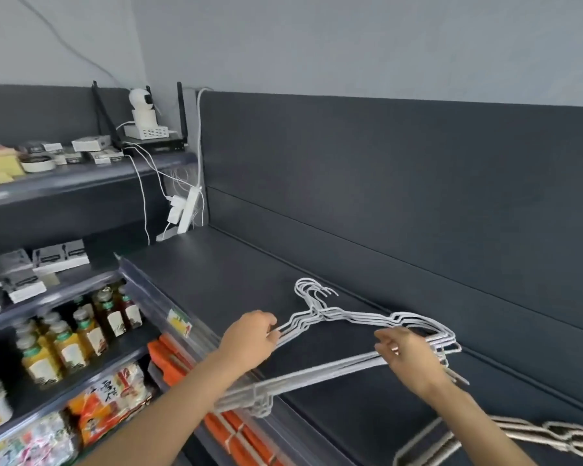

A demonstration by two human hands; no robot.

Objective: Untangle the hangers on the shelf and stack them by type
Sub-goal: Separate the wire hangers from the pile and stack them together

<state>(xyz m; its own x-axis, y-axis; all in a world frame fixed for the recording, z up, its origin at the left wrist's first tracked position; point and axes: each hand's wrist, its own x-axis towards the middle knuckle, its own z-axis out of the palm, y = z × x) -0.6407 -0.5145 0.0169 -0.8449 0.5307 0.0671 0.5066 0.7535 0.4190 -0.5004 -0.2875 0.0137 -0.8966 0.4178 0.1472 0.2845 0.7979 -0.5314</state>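
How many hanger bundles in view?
2. White wire hanger bundle, gripped by left hand and right hand over dark shelf; silvery wire hanger bundle lying bottom right, partly cut off.

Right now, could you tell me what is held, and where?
The white wire hangers: left hand pinches one shoulder, right hand grips the bottom bars.

The hangers (334, 371) are thin wire with a smooth white coating, faintly shiny. A second pile (525, 430) looks duller and rougher. It is greyish, its surface ribbed or wound, though too blurred to be sure. The shelf (236, 284) is dark, smooth and matt. The bottles (81, 334) are glossy, and the packets (111, 398) are shiny plastic film.
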